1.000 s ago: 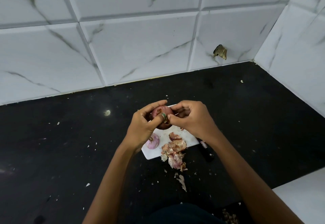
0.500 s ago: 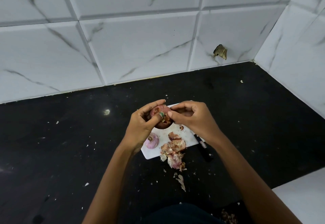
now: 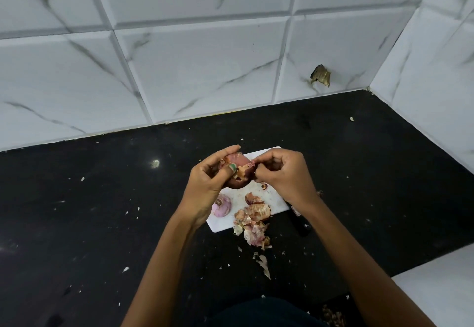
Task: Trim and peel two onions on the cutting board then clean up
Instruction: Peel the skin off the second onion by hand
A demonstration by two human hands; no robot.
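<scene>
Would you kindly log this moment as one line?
left hand holds onion | right hand pinches skin | peeled onion on cutting board

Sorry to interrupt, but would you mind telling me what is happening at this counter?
A person is peeling a red onion above the small white cutting board. The left hand grips it while the right hand pinches a strip of its skin. A peeled pale purple onion and a heap of dry skins lie on the board.
</scene>
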